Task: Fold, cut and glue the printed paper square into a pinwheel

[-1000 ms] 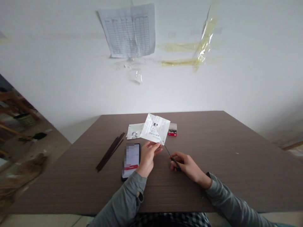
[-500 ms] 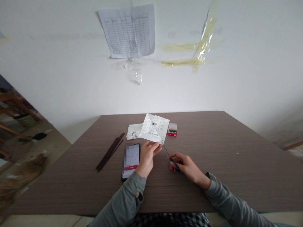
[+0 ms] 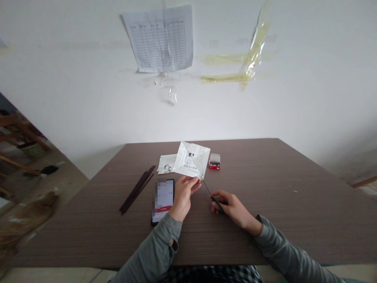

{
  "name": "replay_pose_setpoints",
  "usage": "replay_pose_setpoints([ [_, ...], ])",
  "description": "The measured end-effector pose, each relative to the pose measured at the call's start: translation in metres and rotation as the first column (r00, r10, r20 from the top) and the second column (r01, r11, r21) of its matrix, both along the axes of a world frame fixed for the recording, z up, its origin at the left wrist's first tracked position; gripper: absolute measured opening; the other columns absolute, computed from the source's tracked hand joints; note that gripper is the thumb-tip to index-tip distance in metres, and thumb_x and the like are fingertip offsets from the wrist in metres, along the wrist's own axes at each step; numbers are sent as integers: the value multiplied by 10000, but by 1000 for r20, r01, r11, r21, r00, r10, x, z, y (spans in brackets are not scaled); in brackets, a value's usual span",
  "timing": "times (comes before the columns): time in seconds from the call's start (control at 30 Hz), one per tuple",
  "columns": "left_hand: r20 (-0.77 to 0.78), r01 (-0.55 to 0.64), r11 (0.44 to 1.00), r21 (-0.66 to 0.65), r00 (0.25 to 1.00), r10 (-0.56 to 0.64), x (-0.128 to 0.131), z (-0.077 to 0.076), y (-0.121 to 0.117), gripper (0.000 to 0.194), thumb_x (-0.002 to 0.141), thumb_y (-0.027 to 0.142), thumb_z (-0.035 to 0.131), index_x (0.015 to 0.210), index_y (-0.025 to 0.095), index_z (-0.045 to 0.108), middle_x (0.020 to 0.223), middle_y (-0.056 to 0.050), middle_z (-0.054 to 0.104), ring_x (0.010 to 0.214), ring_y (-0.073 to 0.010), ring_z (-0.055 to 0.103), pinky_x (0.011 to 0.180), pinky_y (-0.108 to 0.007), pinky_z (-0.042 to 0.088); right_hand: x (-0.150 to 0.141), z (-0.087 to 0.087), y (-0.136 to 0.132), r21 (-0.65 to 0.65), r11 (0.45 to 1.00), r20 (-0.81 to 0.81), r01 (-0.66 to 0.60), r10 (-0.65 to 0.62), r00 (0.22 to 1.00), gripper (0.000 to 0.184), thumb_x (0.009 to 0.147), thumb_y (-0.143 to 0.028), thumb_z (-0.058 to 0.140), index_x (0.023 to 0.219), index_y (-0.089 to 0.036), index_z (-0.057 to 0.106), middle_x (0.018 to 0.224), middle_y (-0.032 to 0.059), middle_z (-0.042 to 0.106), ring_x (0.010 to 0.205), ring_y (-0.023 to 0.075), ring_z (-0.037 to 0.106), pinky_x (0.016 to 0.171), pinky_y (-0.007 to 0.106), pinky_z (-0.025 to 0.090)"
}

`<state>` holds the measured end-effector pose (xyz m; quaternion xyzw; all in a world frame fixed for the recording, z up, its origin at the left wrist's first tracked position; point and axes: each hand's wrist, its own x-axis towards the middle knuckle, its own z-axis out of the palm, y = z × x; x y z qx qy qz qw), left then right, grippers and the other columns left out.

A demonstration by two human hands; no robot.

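Note:
Between the thumb and fingers of my left hand (image 3: 185, 195) is the lower edge of a squarish printed paper sheet (image 3: 193, 159), raised above the table and creased along a diagonal. My right hand (image 3: 228, 204) is closed round the dark handle of a pair of scissors (image 3: 209, 192). The blades point up and to the left, their tips at the sheet's lower corner near my left fingers. I cannot tell how far the blades are apart. Behind the held sheet, to the left, lie other printed papers (image 3: 166, 164).
A phone (image 3: 165, 196) with a lit screen lies left of my left hand. Several thin dark sticks (image 3: 137, 190) lie further left. A small red and white box (image 3: 215, 162), its top open, sits right of the sheet. The table (image 3: 279, 196) meets a white wall.
The held paper has shifted very slightly left and tilted a little. Both hands and the scissors look almost unmoved.

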<state>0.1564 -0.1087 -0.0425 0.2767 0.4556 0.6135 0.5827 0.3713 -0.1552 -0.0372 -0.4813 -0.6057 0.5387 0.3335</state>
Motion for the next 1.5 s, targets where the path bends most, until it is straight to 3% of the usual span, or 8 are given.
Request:
replay_pose_setpoints([
  [0.43, 4, 6, 1000, 14, 1000, -6, -1, 1, -1, 343, 792, 203, 1170, 955, 192, 869, 988, -61, 935, 961, -264, 922, 1046, -443, 779, 2, -2, 0, 17, 1000, -6, -1, 1, 1000, 533, 804, -746, 980, 1043, -301, 808, 825, 102, 889, 781, 365, 802, 866, 529, 689],
  [0.67, 5, 8, 1000, 27, 1000, -8, 0, 2, -1, 324, 784, 181, 1166, 934, 212, 881, 959, -51, 941, 913, -237, 913, 904, -354, 782, 1, -2, 0, 19, 1000, -8, 5, -5, 1000, 536, 810, -753, 962, 1045, -295, 812, 834, 114, 891, 773, 362, 796, 861, 529, 687],
  [1.0, 10, -1, 1000, 7, 1000, 1, 0, 4, -1, 263, 821, 122, 1123, 907, 201, 888, 958, -69, 934, 915, -248, 899, 943, -389, 764, 1, -2, 1, 11, 1000, -17, 4, -4, 1000, 566, 791, -764, 995, 1040, -290, 810, 818, 104, 903, 757, 343, 780, 872, 528, 709],
  [1.5, -1, 12, 1000, 17, 1000, -12, -1, -2, 1, 364, 757, 228, 1200, 948, 208, 890, 964, -45, 944, 931, -241, 926, 966, -379, 805, 1, -5, 3, 6, 1000, -11, 1, -1, 1000, 593, 775, -810, 958, 1048, -307, 799, 811, 101, 894, 767, 353, 771, 860, 536, 656],
])
